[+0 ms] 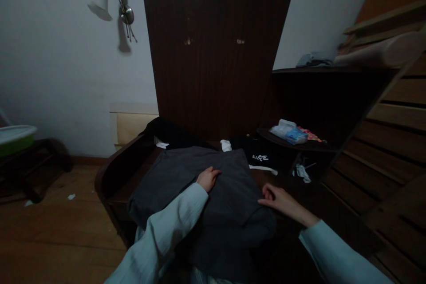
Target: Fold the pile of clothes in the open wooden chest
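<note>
over the desk's (133, 179) front edge lies gray cloth (233, 182); the left hand (208, 179) rests on its middle, the right hand (278, 199) beside its right edge; whether either grips it, i cannot tell.

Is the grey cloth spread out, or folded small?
Spread out: the grey cloth reaches from beyond the left hand to the right hand, with one layer overlapping another. Folds underneath: cannot tell.

From afar, I saw a broad, dark-grey cloth garment (229, 182) lying layered and lightly creased beneath the left hand (207, 179), one edge just beside the right hand (279, 199).
</note>
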Tool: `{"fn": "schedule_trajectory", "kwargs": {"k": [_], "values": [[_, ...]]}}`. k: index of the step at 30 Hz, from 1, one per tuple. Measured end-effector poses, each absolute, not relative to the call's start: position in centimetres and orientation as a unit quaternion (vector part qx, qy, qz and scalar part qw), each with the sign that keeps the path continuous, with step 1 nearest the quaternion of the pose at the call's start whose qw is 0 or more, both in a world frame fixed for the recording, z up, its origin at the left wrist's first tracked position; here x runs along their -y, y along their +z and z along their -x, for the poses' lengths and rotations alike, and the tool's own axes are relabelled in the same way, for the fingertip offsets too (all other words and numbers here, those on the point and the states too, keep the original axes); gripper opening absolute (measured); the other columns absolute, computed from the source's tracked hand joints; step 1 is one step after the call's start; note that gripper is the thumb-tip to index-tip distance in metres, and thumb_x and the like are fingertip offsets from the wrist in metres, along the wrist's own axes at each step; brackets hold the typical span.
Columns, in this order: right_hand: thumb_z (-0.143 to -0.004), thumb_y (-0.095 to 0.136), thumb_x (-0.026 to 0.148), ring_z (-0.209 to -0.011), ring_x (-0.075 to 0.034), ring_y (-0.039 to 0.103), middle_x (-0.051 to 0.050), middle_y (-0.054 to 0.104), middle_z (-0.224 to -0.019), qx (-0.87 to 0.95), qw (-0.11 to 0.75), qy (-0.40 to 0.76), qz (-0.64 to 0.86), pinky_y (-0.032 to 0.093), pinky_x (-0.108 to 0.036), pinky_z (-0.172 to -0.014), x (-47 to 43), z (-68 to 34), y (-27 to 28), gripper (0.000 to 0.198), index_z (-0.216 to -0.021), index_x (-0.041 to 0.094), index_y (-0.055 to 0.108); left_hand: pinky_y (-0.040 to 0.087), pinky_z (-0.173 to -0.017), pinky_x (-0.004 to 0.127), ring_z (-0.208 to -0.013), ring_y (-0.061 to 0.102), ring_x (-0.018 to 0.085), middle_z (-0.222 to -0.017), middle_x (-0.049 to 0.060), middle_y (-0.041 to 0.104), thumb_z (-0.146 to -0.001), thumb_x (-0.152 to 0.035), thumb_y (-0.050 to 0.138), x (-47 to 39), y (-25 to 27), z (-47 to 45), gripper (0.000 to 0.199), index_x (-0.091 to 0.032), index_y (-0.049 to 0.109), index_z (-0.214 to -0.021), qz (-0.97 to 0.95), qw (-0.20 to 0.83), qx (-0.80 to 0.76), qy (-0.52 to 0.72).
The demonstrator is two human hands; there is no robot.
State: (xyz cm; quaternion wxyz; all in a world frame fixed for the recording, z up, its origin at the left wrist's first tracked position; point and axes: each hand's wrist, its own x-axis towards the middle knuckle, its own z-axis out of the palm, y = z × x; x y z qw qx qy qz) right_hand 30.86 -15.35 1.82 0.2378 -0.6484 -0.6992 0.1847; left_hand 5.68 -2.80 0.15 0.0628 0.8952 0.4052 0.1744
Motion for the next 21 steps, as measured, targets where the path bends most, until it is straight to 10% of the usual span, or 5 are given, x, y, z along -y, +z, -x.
{"fn": "schedule_trajectory", "kwargs": {"k": [7, 21], "values": [[-0.062, 0.047, 0.03, -0.059, -0.015, 0.051, 0.001, 0.052, -0.065, 0.607, 0.39, 0.102, 0.685, 0.043, -0.027, -0.057, 18.2, -29.2, -2.1, 0.019, -0.079, 0.021, 0.047, 0.041, -0.078, 0.021, -0.082, 0.051, 0.012, -0.086, 0.002, 0.049, -0.083, -0.014, 0.032, 3.2, 0.7, -5.2, 0.031, -0.021, 0.056, -0.102, -0.884, 0.119, -0.349, 0.287], [-0.067, 0.036, 0.016, -0.076, -0.018, 0.055, -0.004, 0.048, -0.084, 0.641, 0.389, -0.052, 0.66, 0.045, -0.03, -0.069, 18.0, -28.2, -3.4, 0.019, -0.076, 0.023, 0.052, 0.042, -0.077, 0.023, -0.084, 0.052, 0.013, -0.09, 0.003, 0.052, -0.082, -0.015, 0.035, 3.3, 0.5, -5.2, 0.028, -0.024, 0.057, -0.099, -0.849, 0.078, -0.441, 0.281]]}}
